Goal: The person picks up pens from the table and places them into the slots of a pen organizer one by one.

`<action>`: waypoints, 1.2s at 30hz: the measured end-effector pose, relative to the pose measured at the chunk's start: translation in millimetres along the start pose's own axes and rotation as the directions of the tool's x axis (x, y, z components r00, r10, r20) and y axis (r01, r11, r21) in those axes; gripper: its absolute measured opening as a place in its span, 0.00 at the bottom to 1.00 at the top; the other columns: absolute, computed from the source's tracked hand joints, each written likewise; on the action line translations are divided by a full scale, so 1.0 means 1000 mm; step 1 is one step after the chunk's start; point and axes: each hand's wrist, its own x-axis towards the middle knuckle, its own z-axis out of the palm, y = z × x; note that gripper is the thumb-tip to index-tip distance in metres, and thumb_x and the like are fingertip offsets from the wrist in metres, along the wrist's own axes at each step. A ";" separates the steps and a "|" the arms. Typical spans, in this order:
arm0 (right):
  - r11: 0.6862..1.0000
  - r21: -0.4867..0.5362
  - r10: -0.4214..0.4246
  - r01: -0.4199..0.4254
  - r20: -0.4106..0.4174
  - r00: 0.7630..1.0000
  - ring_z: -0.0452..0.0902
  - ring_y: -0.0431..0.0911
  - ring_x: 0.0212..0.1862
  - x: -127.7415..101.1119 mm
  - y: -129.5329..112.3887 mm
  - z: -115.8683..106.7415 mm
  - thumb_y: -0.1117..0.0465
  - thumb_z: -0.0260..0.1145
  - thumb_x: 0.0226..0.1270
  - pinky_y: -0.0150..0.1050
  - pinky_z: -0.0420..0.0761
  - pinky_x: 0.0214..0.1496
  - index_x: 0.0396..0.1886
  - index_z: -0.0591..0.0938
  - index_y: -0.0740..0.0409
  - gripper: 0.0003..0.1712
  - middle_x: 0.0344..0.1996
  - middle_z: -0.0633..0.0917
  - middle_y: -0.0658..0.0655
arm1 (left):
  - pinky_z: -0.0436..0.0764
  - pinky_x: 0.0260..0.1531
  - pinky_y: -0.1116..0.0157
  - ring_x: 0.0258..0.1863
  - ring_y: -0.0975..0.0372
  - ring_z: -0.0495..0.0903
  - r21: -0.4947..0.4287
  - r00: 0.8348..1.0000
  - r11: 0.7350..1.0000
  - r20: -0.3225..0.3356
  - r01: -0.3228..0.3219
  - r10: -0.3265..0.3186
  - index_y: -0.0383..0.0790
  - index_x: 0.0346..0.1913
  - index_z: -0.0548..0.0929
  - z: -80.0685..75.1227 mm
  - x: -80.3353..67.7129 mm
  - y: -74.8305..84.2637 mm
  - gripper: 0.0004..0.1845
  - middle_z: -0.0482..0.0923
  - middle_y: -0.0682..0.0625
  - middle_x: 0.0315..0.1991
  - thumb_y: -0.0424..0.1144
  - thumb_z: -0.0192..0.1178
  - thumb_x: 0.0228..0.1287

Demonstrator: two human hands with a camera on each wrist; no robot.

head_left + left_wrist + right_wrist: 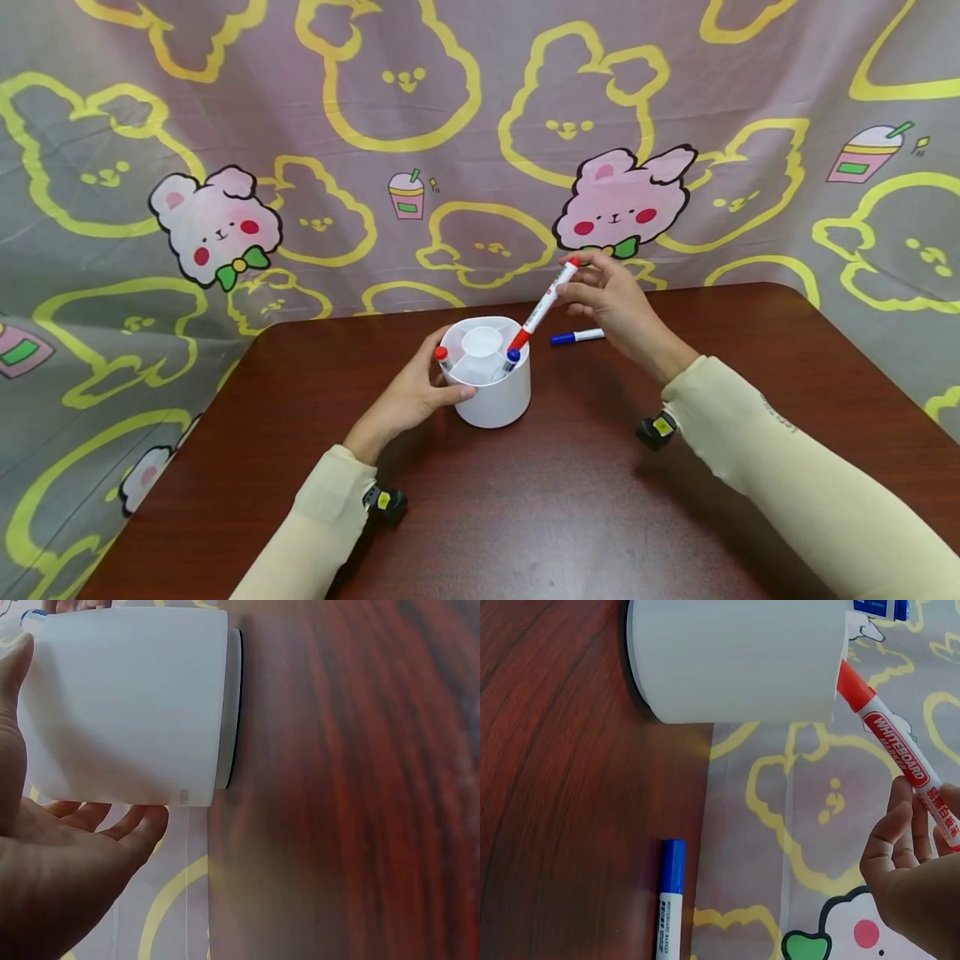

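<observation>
My left hand (408,393) holds a white round pen holder (495,407) from its left side, thumb at the front and fingers around the back. The holder stands upright on the table and has several compartments. A red-capped marker (442,357) stands in its left part, a blue-capped marker (513,358) in its front right part. With my right hand (613,302) I pinch a red whiteboard marker (896,746) near its upper end. It slants with its red cap down at the holder's right rim; how far the tip reaches inside is hard to tell.
On the brown table (555,500), a blue whiteboard marker (673,874) lies to the right of the holder, behind my right hand. A patterned curtain (480,183) hangs along the table's back edge.
</observation>
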 end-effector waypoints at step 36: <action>0.956 -0.290 0.053 -0.035 0.054 0.997 0.71 0.47 0.31 0.009 0.029 0.043 0.67 0.69 0.70 0.31 0.72 0.30 0.59 0.82 0.60 0.19 0.35 0.81 0.51 | 0.67 0.74 0.48 0.72 0.48 0.69 0.060 1.000 0.998 -0.020 -0.008 0.010 0.44 0.83 0.51 0.005 0.006 0.003 0.55 0.65 0.41 0.76 0.31 0.76 0.60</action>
